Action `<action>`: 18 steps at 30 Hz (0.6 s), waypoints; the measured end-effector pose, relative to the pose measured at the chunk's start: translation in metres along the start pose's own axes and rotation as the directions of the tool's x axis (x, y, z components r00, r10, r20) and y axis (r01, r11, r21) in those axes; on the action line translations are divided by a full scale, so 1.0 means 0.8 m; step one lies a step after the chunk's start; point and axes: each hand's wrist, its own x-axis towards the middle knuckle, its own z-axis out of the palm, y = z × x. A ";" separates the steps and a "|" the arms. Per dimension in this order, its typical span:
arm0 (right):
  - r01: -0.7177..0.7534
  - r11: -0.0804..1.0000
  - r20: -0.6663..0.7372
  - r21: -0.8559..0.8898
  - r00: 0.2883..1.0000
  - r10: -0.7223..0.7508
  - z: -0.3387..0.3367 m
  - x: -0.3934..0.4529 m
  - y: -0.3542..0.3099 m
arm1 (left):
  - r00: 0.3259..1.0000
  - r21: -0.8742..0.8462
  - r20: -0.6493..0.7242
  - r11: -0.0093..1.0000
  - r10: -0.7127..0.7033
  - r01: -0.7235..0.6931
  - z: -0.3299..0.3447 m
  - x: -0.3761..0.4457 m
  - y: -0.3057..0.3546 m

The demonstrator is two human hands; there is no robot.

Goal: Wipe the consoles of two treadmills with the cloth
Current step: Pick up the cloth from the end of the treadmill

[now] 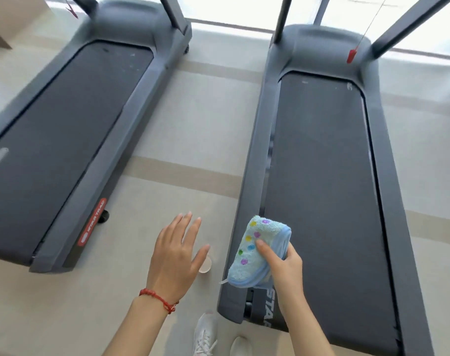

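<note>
Here the right hand (283, 263) grips a folded light-blue cloth (257, 250) with coloured dots, thumb pressed on its top face and the other fingers curled round its blue-edged side. The cloth hangs over the near left rail of the right treadmill (321, 176), whose dark belt stretches away beyond the hand. The left hand (177, 255) holds nothing; its fingers are straight and spread, palm down, above the pale floor (193, 124) between the two machines, well apart from the cloth. A red string bracelet (158, 299) circles the left wrist. Just beyond the left hand's thumb, a small pale cup (206, 264) stands on the floor, partly hidden by the hand. Further to the left of that hand lies the left treadmill (64, 124), its side rail bearing a red label. Below the hands, two white shoes (206, 335) show on the floor. A red safety clip (352, 55) dangles far ahead of the right hand. The consoles are out of view.
</note>
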 end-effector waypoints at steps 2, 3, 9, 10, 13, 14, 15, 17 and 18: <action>0.026 0.999 0.037 -0.042 0.999 -0.025 0.010 -0.026 -0.031 | 0.999 0.022 -0.047 0.999 -0.024 0.025 -0.042 -0.009 0.008; 0.039 0.998 0.061 -0.051 0.998 -0.036 0.016 -0.039 -0.046 | 0.997 0.033 -0.070 0.999 -0.041 0.043 -0.062 -0.017 0.010; 0.111 0.992 0.225 -0.059 0.970 -0.095 0.066 -0.110 -0.116 | 0.974 0.066 -0.128 0.978 -0.188 0.197 -0.152 -0.092 0.003; 0.117 0.991 0.255 -0.068 0.962 -0.096 0.078 -0.122 -0.125 | 0.967 0.072 -0.131 0.970 -0.221 0.231 -0.167 -0.105 -0.002; 0.141 0.984 0.348 -0.111 0.933 -0.094 0.120 -0.160 -0.142 | 0.940 0.088 -0.187 0.948 -0.285 0.305 -0.204 -0.148 -0.026; 0.149 0.980 0.376 -0.130 0.922 -0.090 0.135 -0.173 -0.144 | 0.930 0.091 -0.207 0.940 -0.305 0.328 -0.216 -0.164 -0.037; 0.158 0.976 0.402 -0.151 0.912 -0.086 0.151 -0.187 -0.144 | 0.918 0.094 -0.224 0.931 -0.326 0.353 -0.227 -0.180 -0.048; 0.177 0.968 0.456 -0.180 0.886 -0.078 0.187 -0.219 -0.141 | 0.890 0.088 -0.242 0.905 -0.386 0.416 -0.250 -0.216 -0.074; 0.191 0.963 0.484 -0.192 0.872 -0.076 0.206 -0.236 -0.135 | 0.874 0.085 -0.247 0.889 -0.419 0.451 -0.261 -0.236 -0.087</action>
